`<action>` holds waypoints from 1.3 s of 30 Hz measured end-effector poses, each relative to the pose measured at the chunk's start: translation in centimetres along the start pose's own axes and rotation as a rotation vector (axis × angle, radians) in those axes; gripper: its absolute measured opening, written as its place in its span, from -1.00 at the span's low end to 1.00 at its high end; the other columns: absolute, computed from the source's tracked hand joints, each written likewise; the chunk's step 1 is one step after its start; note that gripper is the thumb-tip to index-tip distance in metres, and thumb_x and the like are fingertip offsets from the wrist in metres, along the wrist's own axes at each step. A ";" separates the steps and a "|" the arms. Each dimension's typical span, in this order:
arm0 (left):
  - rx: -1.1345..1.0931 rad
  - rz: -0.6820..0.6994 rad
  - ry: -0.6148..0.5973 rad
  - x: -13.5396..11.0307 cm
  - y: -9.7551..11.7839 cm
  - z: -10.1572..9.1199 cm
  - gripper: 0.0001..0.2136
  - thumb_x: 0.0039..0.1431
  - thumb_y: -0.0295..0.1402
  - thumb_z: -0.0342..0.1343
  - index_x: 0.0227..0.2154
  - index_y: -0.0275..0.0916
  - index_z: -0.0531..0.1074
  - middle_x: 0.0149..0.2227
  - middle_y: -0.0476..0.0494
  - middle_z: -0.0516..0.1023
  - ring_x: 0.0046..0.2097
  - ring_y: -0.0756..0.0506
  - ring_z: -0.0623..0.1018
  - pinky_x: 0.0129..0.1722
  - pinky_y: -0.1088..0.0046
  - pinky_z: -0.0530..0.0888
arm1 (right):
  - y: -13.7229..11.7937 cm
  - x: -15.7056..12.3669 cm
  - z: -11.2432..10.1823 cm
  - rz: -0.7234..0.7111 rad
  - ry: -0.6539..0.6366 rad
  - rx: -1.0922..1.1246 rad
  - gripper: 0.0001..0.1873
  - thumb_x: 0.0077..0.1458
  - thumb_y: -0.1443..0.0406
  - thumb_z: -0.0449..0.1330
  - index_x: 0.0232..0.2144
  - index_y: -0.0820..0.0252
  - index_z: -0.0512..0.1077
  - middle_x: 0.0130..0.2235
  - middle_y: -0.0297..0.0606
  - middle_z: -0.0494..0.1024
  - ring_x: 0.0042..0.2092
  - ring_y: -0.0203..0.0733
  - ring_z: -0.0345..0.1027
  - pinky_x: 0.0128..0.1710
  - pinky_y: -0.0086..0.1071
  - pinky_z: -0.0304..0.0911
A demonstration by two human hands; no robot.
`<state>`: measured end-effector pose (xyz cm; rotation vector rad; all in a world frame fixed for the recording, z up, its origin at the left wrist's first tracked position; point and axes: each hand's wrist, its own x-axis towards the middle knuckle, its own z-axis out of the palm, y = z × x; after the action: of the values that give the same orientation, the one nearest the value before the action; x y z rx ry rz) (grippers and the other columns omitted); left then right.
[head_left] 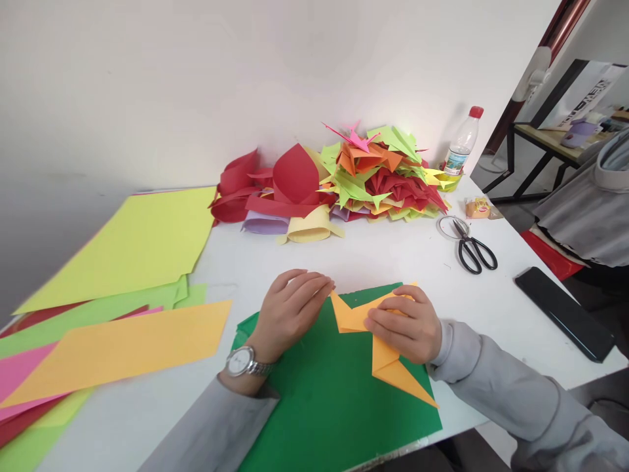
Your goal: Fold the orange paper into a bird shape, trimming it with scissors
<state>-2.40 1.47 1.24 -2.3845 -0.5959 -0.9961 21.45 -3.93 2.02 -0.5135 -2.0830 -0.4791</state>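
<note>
An orange folded paper figure [354, 317] with pointed ends is held between both hands above a green sheet [339, 400]. My left hand [295, 308], wearing a watch [240, 360] on its wrist, pinches the thin upper-left tip of the figure. Around the figure's middle, the fingers of my right hand [407, 323] are closed and partly cover it. One long orange point hangs down to the right, below my right hand. The part under my right fingers is hidden.
Coloured paper sheets [132, 347] lie on the left. Folded paper pieces [363, 177] are heaped by the wall, with a bottle [459, 147] beside them. Scissors [474, 249], a small packet [479, 208] and a black phone [563, 313] lie on the right. A person's grey clothing [590, 203] shows beyond the table.
</note>
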 end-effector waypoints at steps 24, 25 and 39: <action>-0.235 0.026 0.015 0.9 3.3 -0.2 -0.79 0.16 -0.58 0.04 -0.15 -0.29 0.43 -0.28 -0.22 0.59 -0.20 -0.13 0.56 -0.14 0.22 0.49 | 0.4 -0.2 0.3 0.002 -0.060 0.013 -0.76 0.24 0.48 0.03 -0.35 0.26 0.49 -0.39 -0.32 0.61 -0.29 -0.27 0.41 -0.18 -0.26 0.24; -0.253 0.040 0.029 0.9 3.5 -0.2 -0.80 0.17 -0.59 0.04 -0.17 -0.29 0.43 -0.30 -0.20 0.59 -0.22 -0.11 0.56 -0.14 0.23 0.50 | 0.4 -0.2 0.3 -0.003 -0.064 0.019 -0.75 0.24 0.48 0.03 -0.34 0.26 0.49 -0.39 -0.32 0.61 -0.29 -0.27 0.42 -0.18 -0.26 0.24; -0.310 0.045 0.012 1.0 3.9 -0.4 -0.82 0.20 -0.60 0.01 -0.19 -0.31 0.44 -0.31 -0.20 0.61 -0.26 -0.11 0.56 -0.19 0.25 0.50 | 0.5 -0.4 0.3 -0.009 -0.108 0.018 -0.79 0.22 0.48 0.06 -0.30 0.26 0.51 -0.34 -0.28 0.61 -0.26 -0.26 0.41 -0.19 -0.26 0.27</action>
<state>0.19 -1.60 1.20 -2.6436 -0.4052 -1.1542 21.71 -3.37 1.60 -0.5297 -2.1915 -0.4458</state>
